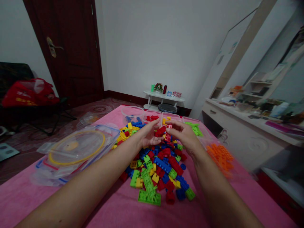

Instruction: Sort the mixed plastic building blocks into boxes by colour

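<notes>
Above the far part of a mixed pile of toy building bricks (162,164), my two hands come close together. My left hand (147,136), palm turned up, has its fingers curled round a red building brick (160,131). With thumb and fingertips, my right hand (184,131) pinches another red building brick (168,136), lighter and shiny on top. The two bricks are side by side; I cannot tell if they touch. Blue, green, yellow and red pieces lie loose below, a long green brick (148,182) among the nearest.
Clear containers line the far edge: one with red bricks (152,118), one with light green bricks (195,128). Orange bricks (219,156) sit in a clear container at right. Stacked clear lids (78,148) lie left on the pink cloth (106,202). A white dresser (234,126) stands beyond.
</notes>
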Motion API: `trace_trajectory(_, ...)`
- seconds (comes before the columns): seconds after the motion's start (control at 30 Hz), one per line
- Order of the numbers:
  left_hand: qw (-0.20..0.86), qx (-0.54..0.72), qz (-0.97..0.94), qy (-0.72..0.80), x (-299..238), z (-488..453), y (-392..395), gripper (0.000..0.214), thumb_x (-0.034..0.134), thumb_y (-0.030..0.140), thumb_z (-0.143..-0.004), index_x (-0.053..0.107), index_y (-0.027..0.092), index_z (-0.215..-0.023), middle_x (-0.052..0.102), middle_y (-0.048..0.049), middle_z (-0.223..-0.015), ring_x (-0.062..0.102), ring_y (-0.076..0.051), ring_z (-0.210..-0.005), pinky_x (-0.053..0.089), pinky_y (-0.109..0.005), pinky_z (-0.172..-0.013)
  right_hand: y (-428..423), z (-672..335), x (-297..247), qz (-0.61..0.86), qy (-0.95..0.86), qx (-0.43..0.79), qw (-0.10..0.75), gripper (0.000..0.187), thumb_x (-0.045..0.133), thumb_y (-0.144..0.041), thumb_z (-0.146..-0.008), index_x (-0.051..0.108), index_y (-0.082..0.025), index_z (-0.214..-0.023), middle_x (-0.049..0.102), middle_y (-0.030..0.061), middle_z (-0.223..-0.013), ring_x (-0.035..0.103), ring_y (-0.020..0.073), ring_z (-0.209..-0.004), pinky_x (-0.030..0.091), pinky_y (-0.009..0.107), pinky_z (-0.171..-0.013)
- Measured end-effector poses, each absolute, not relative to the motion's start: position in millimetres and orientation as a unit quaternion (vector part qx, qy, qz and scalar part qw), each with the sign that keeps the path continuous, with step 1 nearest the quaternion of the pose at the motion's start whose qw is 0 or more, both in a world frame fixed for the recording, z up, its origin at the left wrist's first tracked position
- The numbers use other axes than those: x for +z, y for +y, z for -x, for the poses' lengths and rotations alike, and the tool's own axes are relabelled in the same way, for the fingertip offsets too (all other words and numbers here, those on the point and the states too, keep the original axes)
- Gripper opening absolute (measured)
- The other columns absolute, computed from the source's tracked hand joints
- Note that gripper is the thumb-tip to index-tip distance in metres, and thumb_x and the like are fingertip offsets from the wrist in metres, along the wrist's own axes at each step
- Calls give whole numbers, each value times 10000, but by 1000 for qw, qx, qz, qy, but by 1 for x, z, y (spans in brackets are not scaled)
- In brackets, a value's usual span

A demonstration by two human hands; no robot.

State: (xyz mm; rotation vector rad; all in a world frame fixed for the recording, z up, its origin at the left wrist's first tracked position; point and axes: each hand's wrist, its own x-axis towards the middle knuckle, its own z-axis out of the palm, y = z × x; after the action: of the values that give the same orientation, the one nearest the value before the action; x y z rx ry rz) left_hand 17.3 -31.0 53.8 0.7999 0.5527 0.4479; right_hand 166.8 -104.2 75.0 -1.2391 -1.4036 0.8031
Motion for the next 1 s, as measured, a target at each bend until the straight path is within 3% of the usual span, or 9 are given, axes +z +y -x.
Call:
trace_trajectory(0.13, 861, 192, -398, 253, 52, -18, -35, 458, 453, 586, -813, 566, 172, -973, 628, -40, -660, 643, -169, -519, 544, -268, -430, -102, -158, 71, 503, -596, 273, 563, 423, 752, -312, -594, 622, -149, -961, 651, 65, -916, 616, 162, -794, 500, 286, -695)
trace_trajectory(0.23, 870, 159, -411, 222, 51, -19, -36, 501, 484, 595, -790, 577, 177, -1051, 669, -66, -709, 679, -215, -610, 557, -297, -447, -101, -152, 68, 495, -595, 262, 577, 373, 747, -312, -605, 607, -154, -912, 658, 62, -871, 626, 159, -741, 513, 286, -668)
trace_trajectory(0.4, 904, 180, -356, 155, 47, -20, -32, 340, 465, 423, -868, 587, 132, -995, 677, -62, -652, 682, -199, -589, 543, -231, -433, -101, -153, 66, 505, -633, 160, 564, 286, 726, -310, -647, 676, -156, -882, 677, 66, -865, 627, 179, -780, 504, 299, -710)
trace_trajectory(0.57, 915, 190, -327, 141, 48, -22, -35, 310, 424, 365, -901, 589, 108, -947, 662, -66, -617, 662, -185, -525, 505, -199, -379, -98, -160, 64, 551, -669, 78, 493, 336, 709, -337, -664, 709, -173, -957, 666, 67, -870, 593, 171, -731, 485, 323, -696)
trace_trajectory(0.7, 898, 240, -318, 188, 51, -20, -34, 281, 451, 337, -892, 594, 98, -929, 629, -59, -602, 606, -131, -457, 437, -149, -332, -101, -168, 74, 570, -638, 139, 499, 510, 722, -344, -624, 651, -140, -1086, 652, 74, -911, 573, 138, -654, 487, 294, -616)
trace_trajectory(0.9, 795, 453, -252, 317, 71, -31, 22, 190, 500, 327, -870, 562, 158, -934, 603, -36, -711, 596, -118, -603, 553, -245, -558, -107, -194, 89, 541, -513, 210, 633, 425, 670, -403, -665, 647, -133, -992, 660, 67, -811, 586, 133, -617, 434, 213, -460)
trace_trajectory(1.0, 723, 475, -296, 404, 81, -44, 56, 278, 520, 391, -846, 521, 200, -1047, 605, -66, -920, 604, -154, -755, 559, -339, -678, -106, -202, 89, 534, -491, 209, 656, 400, 677, -397, -657, 654, -138, -960, 663, 63, -783, 587, 128, -585, 435, 210, -448)
